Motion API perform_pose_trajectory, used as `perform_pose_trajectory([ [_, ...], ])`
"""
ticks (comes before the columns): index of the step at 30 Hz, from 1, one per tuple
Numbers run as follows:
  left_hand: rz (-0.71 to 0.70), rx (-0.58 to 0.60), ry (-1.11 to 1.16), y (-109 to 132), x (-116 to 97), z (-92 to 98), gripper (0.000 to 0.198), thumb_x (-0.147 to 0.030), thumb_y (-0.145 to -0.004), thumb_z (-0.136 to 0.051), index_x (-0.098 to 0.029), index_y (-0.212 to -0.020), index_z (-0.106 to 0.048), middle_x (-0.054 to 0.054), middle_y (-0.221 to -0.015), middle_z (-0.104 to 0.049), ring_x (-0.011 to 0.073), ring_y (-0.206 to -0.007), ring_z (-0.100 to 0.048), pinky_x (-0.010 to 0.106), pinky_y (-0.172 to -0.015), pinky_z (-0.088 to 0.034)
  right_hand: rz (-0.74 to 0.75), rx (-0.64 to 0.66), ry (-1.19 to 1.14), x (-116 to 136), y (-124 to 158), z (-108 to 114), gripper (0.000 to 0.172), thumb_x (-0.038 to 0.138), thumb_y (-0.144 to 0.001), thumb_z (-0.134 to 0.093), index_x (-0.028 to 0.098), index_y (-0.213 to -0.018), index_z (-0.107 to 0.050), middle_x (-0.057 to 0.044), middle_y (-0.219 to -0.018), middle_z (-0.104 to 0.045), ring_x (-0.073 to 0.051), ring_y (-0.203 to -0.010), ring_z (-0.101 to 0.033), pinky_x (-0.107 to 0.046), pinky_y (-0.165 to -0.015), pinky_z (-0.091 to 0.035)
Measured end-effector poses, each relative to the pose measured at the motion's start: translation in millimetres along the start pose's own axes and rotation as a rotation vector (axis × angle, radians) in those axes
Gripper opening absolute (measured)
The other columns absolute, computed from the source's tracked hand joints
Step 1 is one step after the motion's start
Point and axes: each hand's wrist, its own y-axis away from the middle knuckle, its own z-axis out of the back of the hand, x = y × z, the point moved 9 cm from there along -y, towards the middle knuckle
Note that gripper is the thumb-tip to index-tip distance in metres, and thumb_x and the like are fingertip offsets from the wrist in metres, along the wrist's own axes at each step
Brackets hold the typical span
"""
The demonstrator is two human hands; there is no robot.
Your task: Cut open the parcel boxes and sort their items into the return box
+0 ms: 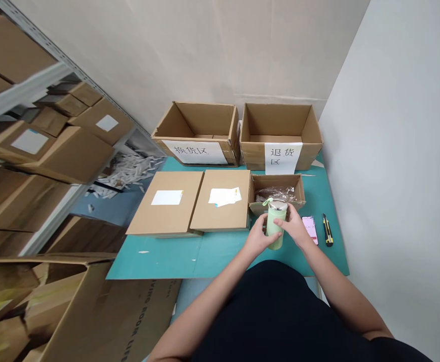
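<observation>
A pale green bottle (275, 226) with a silver lid stands upright over the teal table (190, 256), held between both hands. My left hand (256, 237) wraps its left side and my right hand (296, 227) grips its right side. Just behind it sits a small open cardboard box (255, 187) with crumpled clear plastic wrap (278, 193) inside.
Two closed flat cartons (167, 217) (223, 218) with white labels lie to the left. Two large open boxes with paper signs (197, 125) (280, 128) stand at the back wall. A phone (310, 229) and a yellow-black utility knife (327, 230) lie at the right. Shelves of cartons fill the left.
</observation>
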Motion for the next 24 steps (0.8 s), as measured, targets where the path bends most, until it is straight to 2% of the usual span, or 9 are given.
perform_pose_trajectory([
  [4, -0.028, 0.009, 0.023, 0.0, -3.4, 1.1, 0.061, -0.032, -0.067, -0.079, -0.020, -0.122, -0.056, 0.010, -0.119, -0.068, 0.0274, -0.105, -0.065, 0.040, -0.091, -0.053, 0.022, 0.040, 0.034, 5.4, 1.0, -2.5, 0.074, 0.040, -0.065, -0.090, 0.028, -0.130, -0.056, -0.009, -0.133, -0.063, -0.030, -0.121, -0.059, -0.046, -0.107, -0.044],
  [9, -0.046, 0.142, 0.147, -3.5, 0.1, 1.8, 0.067, -0.035, -0.068, -0.079, -0.019, -0.128, -0.055, 0.011, -0.125, -0.067, 0.0300, -0.113, -0.064, 0.045, -0.098, -0.052, 0.036, 0.252, 0.043, 19.0, -2.7, -11.9, 0.088, 0.051, -0.073, -0.084, 0.027, -0.148, -0.043, -0.012, -0.144, -0.056, -0.031, -0.132, -0.053, -0.046, -0.111, -0.043],
  [14, -0.095, 0.199, 0.210, -5.3, -2.3, 9.3, 0.069, -0.038, -0.073, -0.077, -0.020, -0.134, -0.051, 0.014, -0.137, -0.061, 0.0327, -0.125, -0.059, 0.048, -0.106, -0.048, 0.092, 0.354, 0.161, 37.2, -6.3, -14.9, 0.095, 0.054, -0.079, -0.079, 0.030, -0.157, -0.030, -0.011, -0.153, -0.047, -0.031, -0.139, -0.046, -0.047, -0.111, -0.044],
  [18, -0.113, 0.181, 0.197, -3.9, -1.1, 12.9, 0.074, -0.037, -0.074, -0.076, -0.019, -0.139, -0.046, 0.015, -0.142, -0.058, 0.0330, -0.129, -0.056, 0.049, -0.108, -0.046, 0.125, 0.393, 0.235, 45.1, -1.2, -23.2, 0.090, 0.048, -0.082, -0.077, 0.032, -0.157, -0.031, -0.010, -0.154, -0.046, -0.030, -0.139, -0.046, -0.047, -0.111, -0.044],
  [24, -0.121, 0.072, -0.025, 0.6, -6.5, 14.4, 0.070, -0.042, -0.073, -0.077, -0.016, -0.133, -0.051, 0.012, -0.127, -0.067, 0.0311, -0.117, -0.064, 0.044, -0.099, -0.052, 0.195, 0.341, 0.346, 42.3, 9.9, -30.9, 0.080, 0.040, -0.083, -0.075, 0.035, -0.154, -0.038, -0.007, -0.153, -0.047, -0.029, -0.132, -0.051, -0.046, -0.108, -0.046],
])
